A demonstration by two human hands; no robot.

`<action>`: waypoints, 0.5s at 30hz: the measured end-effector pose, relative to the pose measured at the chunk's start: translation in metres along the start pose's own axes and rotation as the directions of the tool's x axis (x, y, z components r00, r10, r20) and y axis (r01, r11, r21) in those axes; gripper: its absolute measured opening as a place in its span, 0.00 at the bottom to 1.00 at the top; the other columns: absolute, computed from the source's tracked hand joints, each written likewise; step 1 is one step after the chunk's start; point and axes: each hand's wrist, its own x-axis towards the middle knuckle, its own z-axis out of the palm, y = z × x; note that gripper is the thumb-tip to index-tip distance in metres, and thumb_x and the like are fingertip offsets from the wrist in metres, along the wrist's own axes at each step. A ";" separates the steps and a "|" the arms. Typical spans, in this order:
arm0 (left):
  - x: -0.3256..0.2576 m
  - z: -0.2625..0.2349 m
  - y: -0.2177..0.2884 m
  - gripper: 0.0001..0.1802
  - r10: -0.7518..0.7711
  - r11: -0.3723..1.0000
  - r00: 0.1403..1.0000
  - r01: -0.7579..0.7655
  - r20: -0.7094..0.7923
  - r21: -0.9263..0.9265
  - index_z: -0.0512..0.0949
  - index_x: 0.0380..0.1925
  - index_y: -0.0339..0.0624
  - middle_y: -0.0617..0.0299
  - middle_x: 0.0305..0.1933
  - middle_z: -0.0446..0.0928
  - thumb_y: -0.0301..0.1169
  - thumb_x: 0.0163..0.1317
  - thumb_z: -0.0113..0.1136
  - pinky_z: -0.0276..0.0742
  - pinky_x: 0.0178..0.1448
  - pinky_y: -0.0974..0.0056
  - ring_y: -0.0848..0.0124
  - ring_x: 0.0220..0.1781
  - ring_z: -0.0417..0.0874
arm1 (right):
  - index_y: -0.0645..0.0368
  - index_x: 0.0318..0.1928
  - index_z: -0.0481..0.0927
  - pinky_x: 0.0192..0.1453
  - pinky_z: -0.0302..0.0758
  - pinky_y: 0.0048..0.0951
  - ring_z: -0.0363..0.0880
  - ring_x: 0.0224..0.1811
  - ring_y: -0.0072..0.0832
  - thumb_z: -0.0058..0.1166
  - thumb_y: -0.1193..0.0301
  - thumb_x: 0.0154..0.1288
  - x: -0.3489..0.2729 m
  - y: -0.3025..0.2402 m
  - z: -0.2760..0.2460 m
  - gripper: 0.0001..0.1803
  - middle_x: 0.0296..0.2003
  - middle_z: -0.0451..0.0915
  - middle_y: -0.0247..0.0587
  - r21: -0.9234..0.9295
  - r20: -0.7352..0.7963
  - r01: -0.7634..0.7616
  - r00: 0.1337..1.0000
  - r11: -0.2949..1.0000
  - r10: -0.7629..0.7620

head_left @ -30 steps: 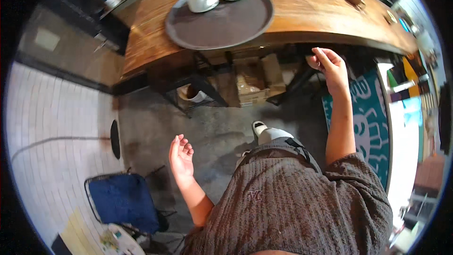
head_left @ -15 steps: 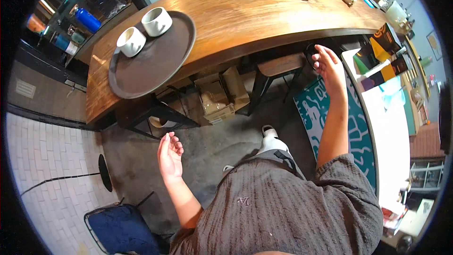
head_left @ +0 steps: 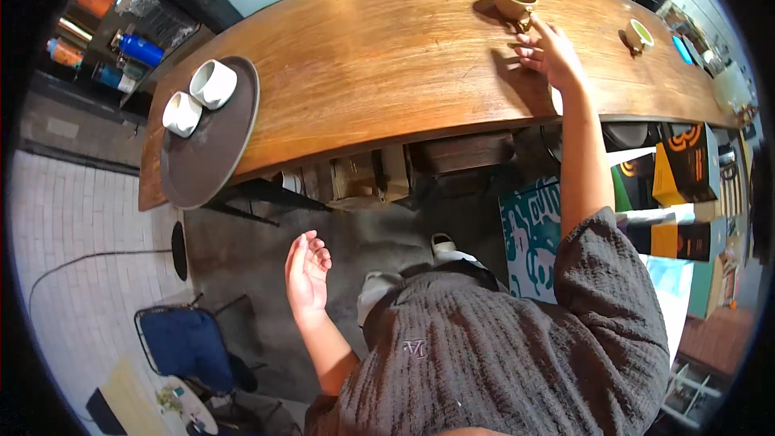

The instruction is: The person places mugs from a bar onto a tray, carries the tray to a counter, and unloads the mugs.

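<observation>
My right hand [head_left: 553, 56] reaches over the wooden counter, fingers apart, fingertips right at the handle of a brown cup [head_left: 515, 2]. Whether they touch the handle I cannot tell; no grip on it shows. Further right stands a smaller cup [head_left: 639, 34], pale green inside. My left hand [head_left: 307, 274] hangs over the floor in front of my body, empty, its fingers loosely bent and apart. On the counter's left end lies a round dark brown tray [head_left: 218, 153] bearing two white cups, the larger [head_left: 214, 84] behind the smaller [head_left: 182, 115].
The long wooden counter [head_left: 363, 56] curves across the front, with a dark stool [head_left: 460, 153] and cardboard boxes [head_left: 371, 173] beneath. Black and yellow boxes [head_left: 686, 165] stand at right. A blue chair [head_left: 186, 341] is at lower left, near a white brick wall [head_left: 89, 218].
My right hand has moved forward from above the counter's front edge to the brown cup's handle. The view has shifted closer to the counter. My left hand stays empty.
</observation>
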 end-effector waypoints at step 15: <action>-0.043 -0.006 -0.024 0.13 0.094 0.981 0.964 -0.133 -0.250 -0.142 0.78 0.43 0.43 0.66 0.35 0.78 0.39 0.68 0.56 0.69 0.37 0.71 0.75 0.34 0.76 | 0.64 0.45 0.75 0.46 0.82 0.32 0.80 0.36 0.33 0.56 0.58 0.69 0.085 0.011 -0.032 0.20 0.35 0.78 0.44 0.175 0.282 -0.189 0.950 0.966 0.134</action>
